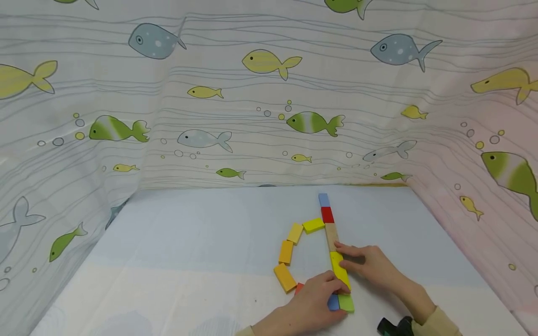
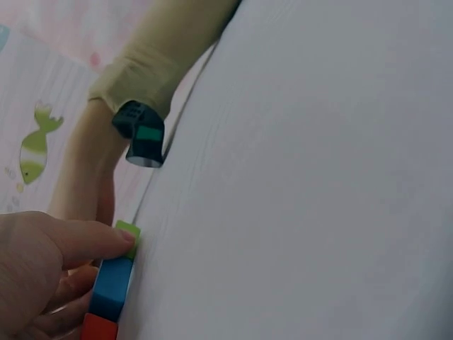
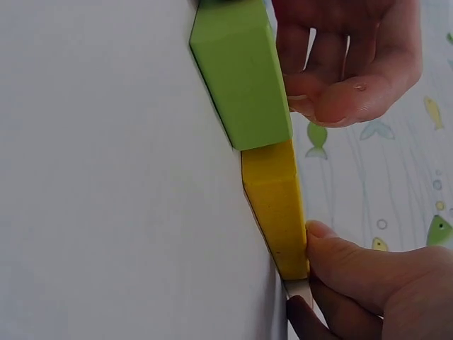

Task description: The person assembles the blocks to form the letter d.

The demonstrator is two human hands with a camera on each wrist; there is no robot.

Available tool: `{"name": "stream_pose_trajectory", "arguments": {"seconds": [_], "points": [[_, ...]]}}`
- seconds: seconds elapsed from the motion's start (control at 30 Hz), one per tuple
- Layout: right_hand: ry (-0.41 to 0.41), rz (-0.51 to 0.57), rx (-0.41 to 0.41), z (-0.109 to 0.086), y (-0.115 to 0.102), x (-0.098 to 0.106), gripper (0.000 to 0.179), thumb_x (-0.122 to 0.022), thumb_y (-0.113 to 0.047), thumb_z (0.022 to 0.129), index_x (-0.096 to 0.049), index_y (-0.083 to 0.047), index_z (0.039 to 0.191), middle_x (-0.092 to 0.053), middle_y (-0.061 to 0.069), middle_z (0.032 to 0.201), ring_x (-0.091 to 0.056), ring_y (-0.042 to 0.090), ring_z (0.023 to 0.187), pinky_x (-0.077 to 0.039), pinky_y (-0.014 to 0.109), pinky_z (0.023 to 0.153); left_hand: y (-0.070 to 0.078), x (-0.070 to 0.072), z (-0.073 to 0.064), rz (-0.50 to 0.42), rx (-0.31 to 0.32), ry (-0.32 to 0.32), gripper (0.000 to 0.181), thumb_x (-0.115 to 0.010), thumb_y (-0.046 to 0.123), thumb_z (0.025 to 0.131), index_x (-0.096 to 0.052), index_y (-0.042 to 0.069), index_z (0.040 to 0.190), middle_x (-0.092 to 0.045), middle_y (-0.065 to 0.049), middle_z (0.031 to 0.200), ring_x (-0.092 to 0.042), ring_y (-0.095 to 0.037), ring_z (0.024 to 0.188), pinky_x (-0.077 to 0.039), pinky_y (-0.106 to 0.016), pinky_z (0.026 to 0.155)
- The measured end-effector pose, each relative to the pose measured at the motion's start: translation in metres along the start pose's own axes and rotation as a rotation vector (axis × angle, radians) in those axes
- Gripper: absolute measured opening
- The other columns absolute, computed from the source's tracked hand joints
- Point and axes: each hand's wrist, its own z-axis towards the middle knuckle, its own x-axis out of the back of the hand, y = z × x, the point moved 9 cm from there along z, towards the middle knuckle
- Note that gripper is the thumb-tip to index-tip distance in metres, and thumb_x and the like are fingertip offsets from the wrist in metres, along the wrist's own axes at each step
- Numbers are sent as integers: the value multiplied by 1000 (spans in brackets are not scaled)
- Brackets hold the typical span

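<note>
A straight row of flat toy blocks runs away from me. It holds a green block (image 1: pixel 346 303), a yellow block (image 1: pixel 339 268), a plain wooden block (image 1: pixel 331 235), a red block (image 1: pixel 327 215) and a blue block (image 1: pixel 323 200) at the far end. My left hand (image 1: pixel 313 301) pinches the green block between thumb and forefinger; its palm partly covers a second blue block (image 2: pixel 111 290) and an orange-red block (image 2: pixel 99 328). My right hand (image 1: pixel 376 268) lies along the row's right side, its thumb against the yellow block and its forefinger touching the wooden one.
Left of the row, a yellow block (image 1: pixel 313 226) and several orange-yellow blocks (image 1: pixel 286 252) form a curve, joining the row at the wooden block. A dark wrist camera (image 1: pixel 395 326) sits by the right sleeve. Fish-print cloth (image 1: pixel 235 112) walls surround the white table (image 1: pixel 176 242).
</note>
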Motion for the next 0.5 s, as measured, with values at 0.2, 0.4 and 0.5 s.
{"name": "stream_pose_trajectory", "arguments": {"seconds": [0.2, 0.4, 0.5], "points": [[4, -6, 45, 0, -3, 0, 51, -72, -42, 90, -64, -22, 135, -63, -10, 136, -53, 31, 133, -47, 54, 105, 2, 4, -1, 21, -18, 20, 31, -76, 34, 89, -66, 27, 118, -54, 20, 106, -49, 8, 90, -45, -9, 81], [1, 12, 70, 2, 0, 2, 50, -69, -46, 91, -64, -25, 136, -61, -15, 137, -54, 24, 134, -46, 51, 106, 4, 12, -2, -5, -37, 36, 30, -73, 39, 91, -66, 28, 118, -55, 20, 108, -51, 8, 94, -46, -10, 83], [15, 14, 93, 2, 1, 2, 47, -66, -46, 93, -64, -25, 135, -61, -15, 137, -54, 24, 134, -46, 51, 106, 3, 18, -4, -27, -57, 66, 29, -70, 40, 93, -66, 26, 118, -58, 18, 110, -54, 7, 96, -47, -9, 82]]}}
